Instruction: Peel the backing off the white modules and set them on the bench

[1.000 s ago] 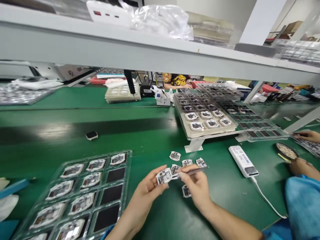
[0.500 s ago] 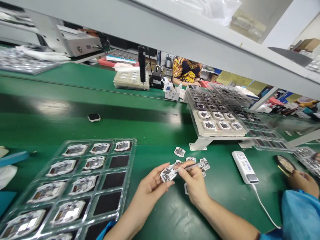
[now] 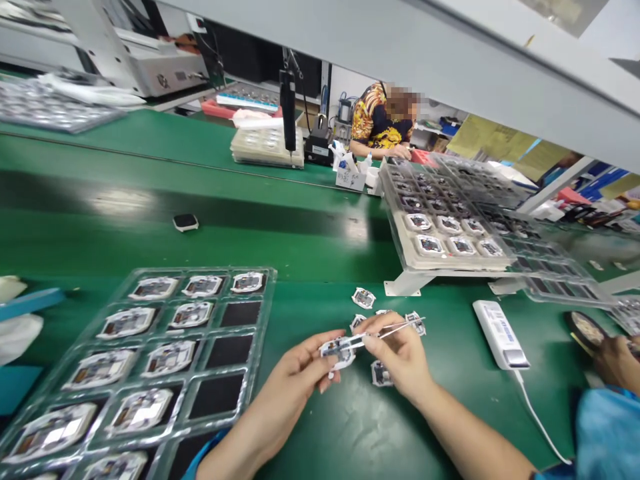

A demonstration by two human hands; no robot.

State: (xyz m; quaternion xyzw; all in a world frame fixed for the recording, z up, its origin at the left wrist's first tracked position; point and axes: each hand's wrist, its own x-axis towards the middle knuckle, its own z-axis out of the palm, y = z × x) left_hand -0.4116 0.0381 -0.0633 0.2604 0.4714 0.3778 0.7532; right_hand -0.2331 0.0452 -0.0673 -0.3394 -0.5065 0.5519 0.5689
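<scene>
My left hand grips a small white-framed electronic module by its edges, thumb across the near side. In my right hand is a pair of metal tweezers, pinched between thumb and fingers. Their tips reach the module's upper right part; whether they grip anything there is too small to tell. Behind and beside my right hand lie several similar loose modules, one at the back and one below the wrist side. At the left, a clear plastic tray holds more modules in its left and middle columns.
A raised stack of trays stands at the back right. Right of my hand lies a white device with a cable. A co-worker's hand is at the right edge. An electric screwdriver hangs at the back.
The module has tilted in my left hand, and my left thumb has moved onto it. The tweezers now show both prongs spread toward their rear end. The camera view has shifted slightly.
</scene>
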